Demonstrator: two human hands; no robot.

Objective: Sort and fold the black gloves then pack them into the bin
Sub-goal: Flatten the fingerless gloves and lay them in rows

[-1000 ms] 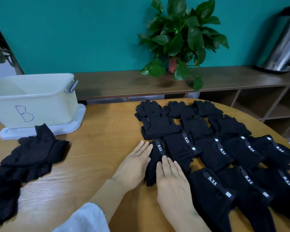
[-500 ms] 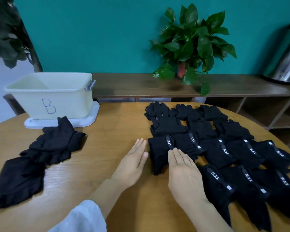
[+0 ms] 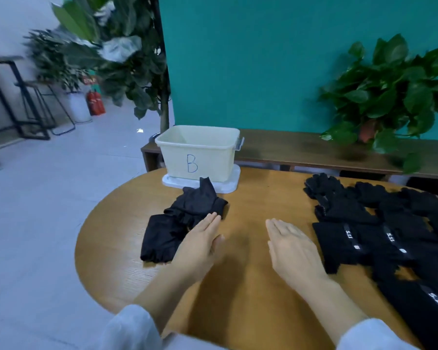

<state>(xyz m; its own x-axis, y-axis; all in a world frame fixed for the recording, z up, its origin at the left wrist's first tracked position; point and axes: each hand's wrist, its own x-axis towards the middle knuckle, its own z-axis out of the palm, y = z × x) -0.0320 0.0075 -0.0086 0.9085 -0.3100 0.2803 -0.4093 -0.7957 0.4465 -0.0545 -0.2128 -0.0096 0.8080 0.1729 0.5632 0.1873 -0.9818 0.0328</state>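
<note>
A loose heap of black gloves lies on the left part of the round wooden table. My left hand is flat with straight fingers, its fingertips at the heap's right edge. My right hand hovers flat over bare wood, just left of the laid-out rows of black gloves with white "5.11" labels. Neither hand holds anything. The cream bin marked "B" stands on its white lid behind the heap.
A low wooden shelf runs along the teal wall with a potted plant on it. The table's left edge drops to grey floor. A tall leafy plant stands beyond the bin.
The view has swung left. Both hands have left the laid-out gloves and moved left; the left hand now reaches the loose heap near the bin.
</note>
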